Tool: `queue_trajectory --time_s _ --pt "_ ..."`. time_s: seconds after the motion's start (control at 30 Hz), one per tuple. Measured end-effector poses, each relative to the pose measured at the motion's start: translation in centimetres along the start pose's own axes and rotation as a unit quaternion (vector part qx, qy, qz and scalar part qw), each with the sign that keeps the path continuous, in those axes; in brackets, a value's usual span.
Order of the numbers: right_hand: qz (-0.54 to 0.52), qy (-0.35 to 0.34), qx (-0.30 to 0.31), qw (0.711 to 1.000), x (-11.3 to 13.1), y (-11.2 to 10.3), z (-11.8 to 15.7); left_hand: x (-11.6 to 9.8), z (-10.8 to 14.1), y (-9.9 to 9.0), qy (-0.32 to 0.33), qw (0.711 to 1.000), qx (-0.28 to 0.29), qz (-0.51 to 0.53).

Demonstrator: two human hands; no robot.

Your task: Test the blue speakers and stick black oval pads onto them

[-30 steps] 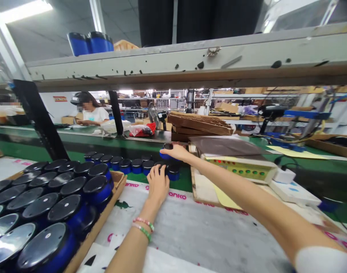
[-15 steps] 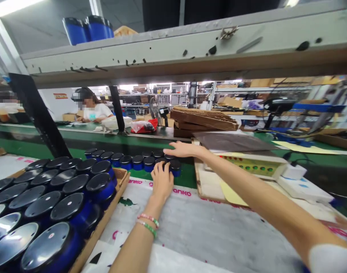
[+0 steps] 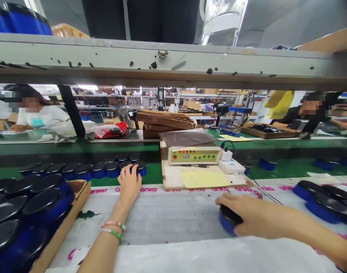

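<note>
My left hand, with beaded bracelets at its wrist, rests its slightly spread fingers at the right end of a cluster of blue round containers with black tops on the green surface. On the right, my right hand grips a blue container with a black top, thumb and fingers on its sides, over the pale work surface. The hand is slightly blurred. Several more such containers stand near its right, and a cardboard tray full of them is at the left.
A control box with buttons stands on a white board behind the work surface, beside a power strip. A shelf beam crosses above. Two people sit across the green bench, one left, one right.
The view has turned to the right. My right hand has moved from the container cluster to the right, now with a container in its grip. My left hand stays by the cluster.
</note>
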State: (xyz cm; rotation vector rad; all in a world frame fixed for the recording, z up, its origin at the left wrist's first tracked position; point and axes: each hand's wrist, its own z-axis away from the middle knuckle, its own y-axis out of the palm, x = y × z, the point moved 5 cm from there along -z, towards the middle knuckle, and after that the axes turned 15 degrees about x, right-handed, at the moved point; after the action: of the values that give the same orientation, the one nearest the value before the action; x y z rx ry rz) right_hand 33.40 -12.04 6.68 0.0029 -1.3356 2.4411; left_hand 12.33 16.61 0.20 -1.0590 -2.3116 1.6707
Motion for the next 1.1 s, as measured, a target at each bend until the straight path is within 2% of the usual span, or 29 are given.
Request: queue_trajectory --time_s 0.1,0.17,0.27,0.33,0.47,0.57,0.63,0.73,0.87,0.93,1.0,1.1 --pt "0.027 -0.128 -0.078 0.988 5.5 -4.3 -3.7 0.2 0.1 -0.1 -0.016 1.000 -0.006 -0.004" --pt "0.040 -0.181 -0.120 0.975 9.4 -6.9 -7.4 0.3 0.1 -0.2 -0.023 1.000 -0.007 -0.007" --pt "0.045 -0.185 -0.149 0.970 13.8 -9.3 -14.0 0.5 -0.1 -0.2 -0.029 0.999 -0.007 -0.010" --pt "0.044 -0.169 -0.150 0.973 15.5 -10.1 -18.1 0.6 -0.3 -0.1 -0.032 0.999 -0.008 -0.010" --pt "0.031 -0.159 -0.096 0.982 15.9 -11.3 -23.3 0.6 -0.4 -0.1 -0.032 0.999 -0.004 -0.006" --pt "0.012 -0.174 -0.056 0.983 15.3 -13.1 -24.9 0.5 -0.5 0.1 -0.026 1.000 0.002 0.000" --pt "0.000 -0.183 -0.064 0.981 15.6 -14.4 -25.8 0.4 -0.5 0.2 -0.025 1.000 0.006 0.004" --pt "-0.011 -0.206 -0.092 0.974 18.1 -15.1 -27.3 0.5 -0.5 0.2 -0.028 1.000 0.006 0.009" --pt "-0.015 -0.233 -0.087 0.968 22.3 -13.9 -29.4 0.5 -0.5 -0.1 -0.029 1.000 0.003 0.007" --pt "-0.016 -0.233 -0.091 0.968 23.1 -13.8 -30.0 0.5 -0.5 -0.1 -0.031 1.000 0.004 0.005" --pt "-0.014 -0.221 -0.113 0.969 22.5 -14.4 -30.1 0.6 -0.5 0.0 -0.034 0.999 0.005 0.005" --pt "-0.005 -0.180 -0.158 0.971 19.4 -16.0 -29.2 0.8 -0.6 0.1 -0.038 0.999 0.007 0.012"
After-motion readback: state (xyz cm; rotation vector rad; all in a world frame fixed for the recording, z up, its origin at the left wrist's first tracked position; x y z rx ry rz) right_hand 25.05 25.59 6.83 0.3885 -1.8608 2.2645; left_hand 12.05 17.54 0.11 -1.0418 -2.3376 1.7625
